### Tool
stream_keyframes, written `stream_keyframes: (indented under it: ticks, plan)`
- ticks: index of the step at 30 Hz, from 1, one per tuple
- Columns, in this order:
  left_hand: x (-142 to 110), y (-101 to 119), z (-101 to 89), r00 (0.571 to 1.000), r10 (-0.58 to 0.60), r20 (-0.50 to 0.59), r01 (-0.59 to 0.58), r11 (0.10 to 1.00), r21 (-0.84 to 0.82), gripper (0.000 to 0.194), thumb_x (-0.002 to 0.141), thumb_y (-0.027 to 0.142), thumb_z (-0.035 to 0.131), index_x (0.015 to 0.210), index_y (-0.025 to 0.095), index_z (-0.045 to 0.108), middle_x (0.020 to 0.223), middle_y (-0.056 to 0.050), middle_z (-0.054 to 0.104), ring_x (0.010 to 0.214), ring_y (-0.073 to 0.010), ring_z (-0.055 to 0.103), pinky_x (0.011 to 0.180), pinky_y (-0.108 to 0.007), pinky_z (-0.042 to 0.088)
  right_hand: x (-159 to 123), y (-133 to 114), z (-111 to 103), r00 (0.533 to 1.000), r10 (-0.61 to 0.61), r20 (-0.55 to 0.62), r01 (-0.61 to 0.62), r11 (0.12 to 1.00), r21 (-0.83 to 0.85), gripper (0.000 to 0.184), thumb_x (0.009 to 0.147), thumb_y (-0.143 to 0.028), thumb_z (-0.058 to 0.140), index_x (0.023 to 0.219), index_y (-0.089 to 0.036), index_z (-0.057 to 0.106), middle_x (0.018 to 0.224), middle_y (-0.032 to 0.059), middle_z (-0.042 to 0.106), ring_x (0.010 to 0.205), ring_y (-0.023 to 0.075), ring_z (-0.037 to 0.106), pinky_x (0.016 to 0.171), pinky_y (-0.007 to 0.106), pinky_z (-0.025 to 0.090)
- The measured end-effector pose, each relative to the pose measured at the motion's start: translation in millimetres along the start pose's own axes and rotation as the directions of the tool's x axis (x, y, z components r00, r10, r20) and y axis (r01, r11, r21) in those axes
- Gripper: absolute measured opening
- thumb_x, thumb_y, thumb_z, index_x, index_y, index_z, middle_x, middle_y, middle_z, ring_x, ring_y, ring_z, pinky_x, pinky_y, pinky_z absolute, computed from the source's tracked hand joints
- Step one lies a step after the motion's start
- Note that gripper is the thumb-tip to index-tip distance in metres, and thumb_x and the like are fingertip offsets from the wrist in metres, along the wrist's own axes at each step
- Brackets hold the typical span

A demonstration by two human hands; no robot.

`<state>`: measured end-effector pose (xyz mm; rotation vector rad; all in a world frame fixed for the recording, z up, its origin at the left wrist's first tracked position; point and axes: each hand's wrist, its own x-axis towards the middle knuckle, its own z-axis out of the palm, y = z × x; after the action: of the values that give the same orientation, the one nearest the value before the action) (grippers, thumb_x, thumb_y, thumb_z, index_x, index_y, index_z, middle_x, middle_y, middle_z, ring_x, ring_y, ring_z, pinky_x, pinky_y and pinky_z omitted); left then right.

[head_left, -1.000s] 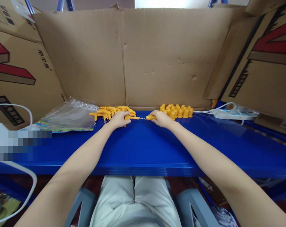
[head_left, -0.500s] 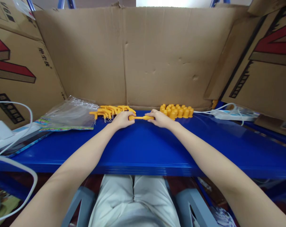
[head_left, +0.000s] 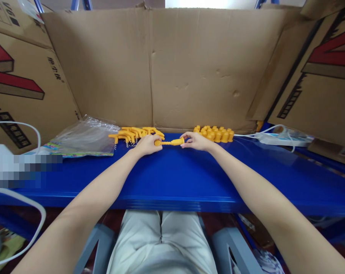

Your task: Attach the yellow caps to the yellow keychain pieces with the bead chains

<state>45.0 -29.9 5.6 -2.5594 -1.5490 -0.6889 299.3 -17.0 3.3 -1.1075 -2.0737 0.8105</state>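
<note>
My left hand (head_left: 147, 145) is closed round the yellow handle (head_left: 157, 143) of a corkscrew. Its spiral (head_left: 166, 143) points right, and the tip is inside a yellow plastic sleeve (head_left: 176, 142) with a flared end. At that flared end is my right hand (head_left: 198, 140), thumb and fingers parted above and below it; whether they touch it is hard to see. Behind my left hand lies a pile of yellow-handled corkscrews (head_left: 132, 133) with bare metal spirals. Several yellow sleeves (head_left: 215, 134) stand upright in a cluster behind my right hand.
Clear plastic bags (head_left: 83, 140) lie left on the blue table (head_left: 172, 179). A cardboard sheet (head_left: 189, 76) walls off the back, with printed cartons (head_left: 24, 76) at the sides. A white power strip (head_left: 283, 139) with a cable is at the right; another white cable (head_left: 32, 205) loops at the left.
My right hand's fingers have loosened from round the sleeve and parted at its flared end, leaving more of the sleeve visible. My left hand stays on the handle.
</note>
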Motion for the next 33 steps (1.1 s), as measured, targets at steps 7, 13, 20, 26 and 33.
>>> stream_keyframes:
  ticks: [7, 13, 20, 26, 33]
  plan:
    - [0, 2, -1.1, 0.998, 0.036, -0.053, -0.037, 0.999, -0.013, 0.038, 0.071, 0.031, 0.056, 0.104, 0.018, 0.071, 0.076, -0.003, 0.069, 0.071, -0.0194, 0.061, 0.065, -0.028, 0.042, -5, -13, 2, 0.967, 0.239, 0.086, -0.252, 0.943, 0.218, 0.053, 0.089, -0.059, 0.047, 0.066, -0.013, 0.059, 0.056, 0.0053, 0.06, 0.045, 0.0082, 0.056, 0.042, 0.018, 0.041]
    - [-1, 7, -0.5, 0.998, 0.036, -0.05, -0.038, 0.999, -0.036, 0.039, 0.071, 0.029, 0.056, 0.105, 0.018, 0.07, 0.074, -0.002, 0.068, 0.07, -0.0188, 0.061, 0.066, -0.028, 0.043, -5, -23, 11, 0.913, 0.405, 0.039, -0.402, 0.881, 0.251, 0.059, 0.092, -0.061, 0.035, 0.061, -0.015, 0.054, 0.04, -0.0017, 0.04, 0.03, 0.0043, 0.03, 0.029, 0.019, 0.022]
    - [3, 3, 2.5, 0.998, -0.019, -0.057, 0.012, 0.994, -0.112, 0.033, 0.069, 0.029, 0.058, 0.098, 0.017, 0.07, 0.069, -0.001, 0.066, 0.067, -0.0181, 0.06, 0.066, -0.028, 0.043, -6, -25, 4, 0.882, 0.461, 0.097, -0.47, 0.851, 0.234, 0.067, 0.091, -0.067, 0.024, 0.08, -0.012, 0.061, 0.047, 0.0019, 0.051, 0.031, 0.0061, 0.037, 0.029, 0.019, 0.027]
    - [3, 3, 1.1, 0.998, -0.05, -0.039, 0.045, 0.992, -0.117, 0.032, 0.07, 0.028, 0.059, 0.097, 0.016, 0.07, 0.063, 0.0, 0.065, 0.066, -0.0181, 0.06, 0.067, -0.028, 0.043, -10, -16, -8, 0.952, 0.254, 0.173, -0.295, 0.911, 0.288, 0.046, 0.077, -0.029, 0.074, 0.118, -0.019, 0.054, 0.1, 0.006, 0.069, 0.066, 0.0105, 0.067, 0.058, 0.019, 0.053]
    - [2, 3, 1.2, 0.998, -0.041, -0.057, 0.035, 0.994, -0.108, 0.03, 0.069, 0.029, 0.059, 0.095, 0.017, 0.07, 0.065, 0.0, 0.066, 0.067, -0.0179, 0.061, 0.068, -0.027, 0.044, -6, -11, -2, 0.945, 0.284, 0.162, -0.324, 0.882, 0.342, 0.028, 0.09, -0.039, 0.058, 0.088, -0.012, 0.062, 0.081, 0.0092, 0.071, 0.057, 0.0091, 0.062, 0.053, 0.018, 0.05]
